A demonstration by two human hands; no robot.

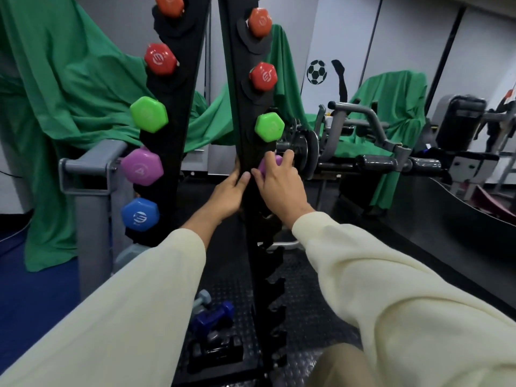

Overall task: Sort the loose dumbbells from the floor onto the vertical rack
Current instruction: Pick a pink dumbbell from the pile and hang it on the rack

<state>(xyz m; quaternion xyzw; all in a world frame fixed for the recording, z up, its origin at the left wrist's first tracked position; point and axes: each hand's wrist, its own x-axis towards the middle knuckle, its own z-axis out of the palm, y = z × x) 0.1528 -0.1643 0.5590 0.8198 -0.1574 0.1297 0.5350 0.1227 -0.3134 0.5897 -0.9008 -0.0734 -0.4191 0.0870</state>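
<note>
Nearest the camera, 2 cream sleeves [391, 289] reach forward over the studded black floor [312, 308]. Down between them, loose dumbbells wait at the foot of the rack: a dark blue dumbbell [215, 317] and a grey dumbbell [201, 298] just beside it, with darker ones nearer the base that are hard to make out.

Further up, the left hand [227, 195] wraps the right upright [248, 135] of the vertical rack, probably to steady it while a weight goes in. The right hand [279, 181] grasps the end of a purple dumbbell [269, 166], fingers curled over its head, holding it at the cradle just under the green dumbbell [269, 127]. Whether it is fully seated I cannot tell. That slot likely pairs it with the purple dumbbell marked 4 [142, 167] on the left upright [170, 121], so colours match across.

Above sit red dumbbells [160, 59]; a blue one [139, 216] hangs lower left. Empty notches below remain for the floor weights. Beyond are green drapes [69, 79] and gym machines [363, 141].
</note>
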